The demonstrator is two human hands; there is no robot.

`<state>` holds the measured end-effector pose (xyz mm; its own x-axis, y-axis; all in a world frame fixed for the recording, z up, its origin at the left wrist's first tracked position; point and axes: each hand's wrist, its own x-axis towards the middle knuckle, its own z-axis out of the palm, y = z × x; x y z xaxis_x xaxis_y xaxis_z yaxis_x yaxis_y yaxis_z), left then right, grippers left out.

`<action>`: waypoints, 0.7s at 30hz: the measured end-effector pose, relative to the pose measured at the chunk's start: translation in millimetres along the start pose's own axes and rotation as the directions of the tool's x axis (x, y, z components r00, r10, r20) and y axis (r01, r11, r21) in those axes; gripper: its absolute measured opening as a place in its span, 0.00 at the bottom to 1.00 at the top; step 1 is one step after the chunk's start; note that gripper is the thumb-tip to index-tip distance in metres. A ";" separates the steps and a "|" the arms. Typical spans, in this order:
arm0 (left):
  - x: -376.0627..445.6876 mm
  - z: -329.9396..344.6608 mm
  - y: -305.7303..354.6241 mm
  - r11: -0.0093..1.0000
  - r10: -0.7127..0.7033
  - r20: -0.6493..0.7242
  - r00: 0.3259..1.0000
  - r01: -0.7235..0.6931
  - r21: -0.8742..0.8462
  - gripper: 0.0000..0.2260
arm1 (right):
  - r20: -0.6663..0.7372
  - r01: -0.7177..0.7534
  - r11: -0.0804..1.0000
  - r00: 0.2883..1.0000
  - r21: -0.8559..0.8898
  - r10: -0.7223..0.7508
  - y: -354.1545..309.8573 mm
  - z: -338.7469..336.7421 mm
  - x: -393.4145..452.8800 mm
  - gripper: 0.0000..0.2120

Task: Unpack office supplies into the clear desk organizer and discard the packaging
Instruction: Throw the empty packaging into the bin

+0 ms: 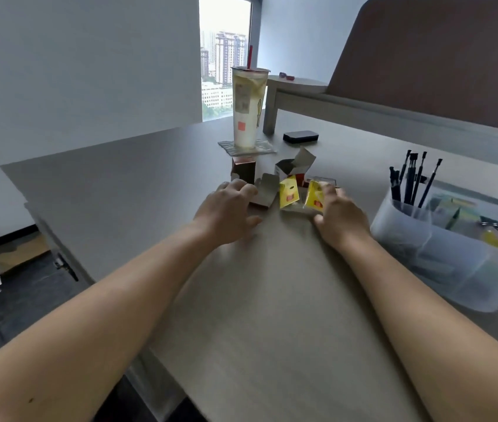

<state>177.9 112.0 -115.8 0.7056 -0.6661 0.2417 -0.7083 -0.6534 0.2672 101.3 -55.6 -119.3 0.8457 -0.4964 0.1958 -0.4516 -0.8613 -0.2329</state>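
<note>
A heap of opened packaging lies mid-table: a dark red box (244, 170), an open grey-lined carton (292, 169), a flattened carton flap (266, 190) and two yellow packets (289, 191) (315, 196). My left hand (229, 210) reaches over the left side of the heap, fingers curved and touching the flattened carton. My right hand (342, 216) rests at the right side, fingers against the right yellow packet. Whether either hand grips anything is unclear. The clear desk organizer (442, 254) stands to the right, holding black pens (409, 184) and small supplies.
A tall drink cup with a red straw (247, 108) stands on a coaster behind the heap. A black case (300, 136) lies beside a raised shelf (302, 95). The table's left edge drops to the floor, where cardboard lies.
</note>
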 end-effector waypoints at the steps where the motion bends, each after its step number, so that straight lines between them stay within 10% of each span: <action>1: 4.8 0.8 -1.0 1.000 0.009 -0.007 1.000 -0.009 -0.004 0.25 | -0.011 0.005 1.000 1.000 -0.017 -0.005 1.5 1.2 2.5 0.24; 21: 58.7 27.2 21.2 0.979 0.128 0.052 0.990 -0.135 0.156 0.22 | -0.227 0.106 0.990 0.971 0.098 -0.082 1.2 -11.8 0.5 0.15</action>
<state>203.8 49.2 -121.3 0.6071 -0.7620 0.2252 -0.7913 -0.6057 0.0835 97.9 -58.2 -108.3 0.7932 -0.4361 0.4250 -0.3292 -0.8943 -0.3031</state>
